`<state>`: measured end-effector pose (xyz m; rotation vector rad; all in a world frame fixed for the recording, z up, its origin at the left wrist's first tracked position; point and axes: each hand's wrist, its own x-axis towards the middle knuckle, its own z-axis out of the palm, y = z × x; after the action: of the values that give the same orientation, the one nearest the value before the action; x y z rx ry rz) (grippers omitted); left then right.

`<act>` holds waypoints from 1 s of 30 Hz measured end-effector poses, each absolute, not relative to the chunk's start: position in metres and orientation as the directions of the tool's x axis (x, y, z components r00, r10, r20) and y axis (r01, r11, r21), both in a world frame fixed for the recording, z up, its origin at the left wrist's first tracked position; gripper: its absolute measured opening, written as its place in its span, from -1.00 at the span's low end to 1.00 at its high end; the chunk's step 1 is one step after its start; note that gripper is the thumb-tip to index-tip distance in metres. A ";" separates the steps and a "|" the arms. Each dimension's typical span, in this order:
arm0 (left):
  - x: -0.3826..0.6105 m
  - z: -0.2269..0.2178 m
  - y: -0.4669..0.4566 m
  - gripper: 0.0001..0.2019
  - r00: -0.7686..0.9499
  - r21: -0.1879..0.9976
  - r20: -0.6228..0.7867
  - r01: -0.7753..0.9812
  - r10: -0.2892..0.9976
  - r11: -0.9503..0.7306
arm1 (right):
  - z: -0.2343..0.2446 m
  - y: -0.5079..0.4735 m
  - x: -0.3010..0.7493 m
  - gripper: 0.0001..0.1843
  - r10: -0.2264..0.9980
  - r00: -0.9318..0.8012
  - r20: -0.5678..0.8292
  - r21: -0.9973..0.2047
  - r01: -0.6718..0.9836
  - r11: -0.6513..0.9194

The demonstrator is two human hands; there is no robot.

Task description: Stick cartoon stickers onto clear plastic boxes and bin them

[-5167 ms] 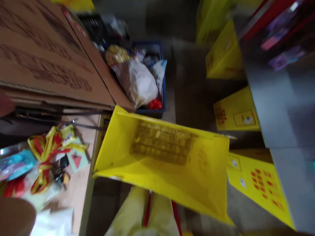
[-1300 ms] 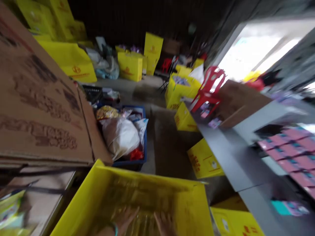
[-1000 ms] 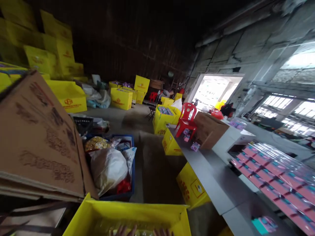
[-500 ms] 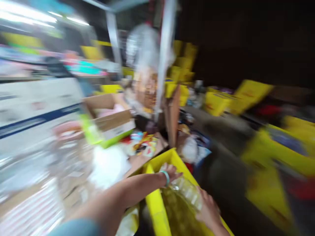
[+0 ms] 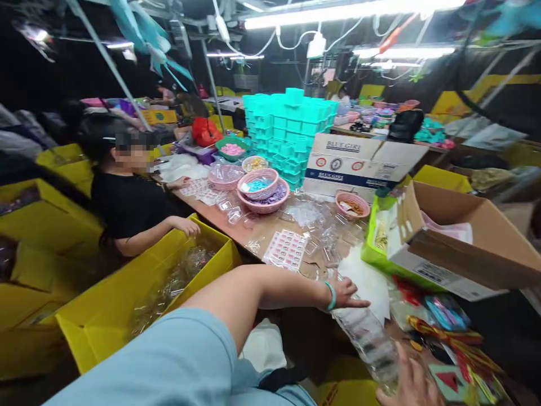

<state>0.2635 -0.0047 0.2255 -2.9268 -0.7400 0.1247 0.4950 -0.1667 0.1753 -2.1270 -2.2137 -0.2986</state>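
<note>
Head view: our left hand [image 5: 344, 290] lies on the far end of the stack of clear packs [image 5: 372, 344], fingers stretched along it; clamped or not, we cannot tell. Our right hand [image 5: 408, 386] has its fingers wrapped round the near end. The stack hangs at the near edge of the tabletop [image 5: 257, 228]. We judge it mid-carry; setting it down calls for a level, two-handed lowering.
</note>
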 end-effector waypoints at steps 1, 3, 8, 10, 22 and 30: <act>0.236 0.222 0.007 -0.23 0.853 -0.111 -0.056 0.511 0.519 -0.852 | 0.177 -0.143 0.474 -0.02 0.980 -0.105 0.167 0.118 0.989 0.086; 0.183 0.216 0.030 -0.06 0.805 -0.063 -0.079 0.584 0.587 -0.809 | 0.178 -0.099 0.434 -0.05 0.971 -0.194 0.140 0.120 0.977 0.177; 0.074 0.203 0.074 0.16 0.673 0.049 -0.229 0.730 0.704 -0.682 | 0.175 -0.013 0.339 -0.08 0.957 -0.289 0.011 0.036 0.957 0.288; 0.039 0.200 0.084 0.15 0.619 0.091 -0.263 0.779 0.740 -0.620 | 0.176 0.010 0.304 -0.05 0.952 -0.302 -0.050 0.009 0.953 0.303; -0.094 0.174 0.089 0.26 0.337 0.216 -0.340 0.937 0.878 -0.276 | 0.183 0.089 0.161 0.19 0.840 -0.433 -0.328 -0.032 0.893 0.448; -0.182 0.147 0.143 0.11 0.330 0.253 -0.343 0.934 0.880 -0.252 | 0.147 0.147 0.076 0.17 0.830 -0.429 -0.358 -0.061 0.897 0.437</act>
<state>-0.1818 0.1435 0.1467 -2.8711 -2.0937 0.2380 0.0755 0.1472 0.1473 -1.7825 -2.8874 0.4212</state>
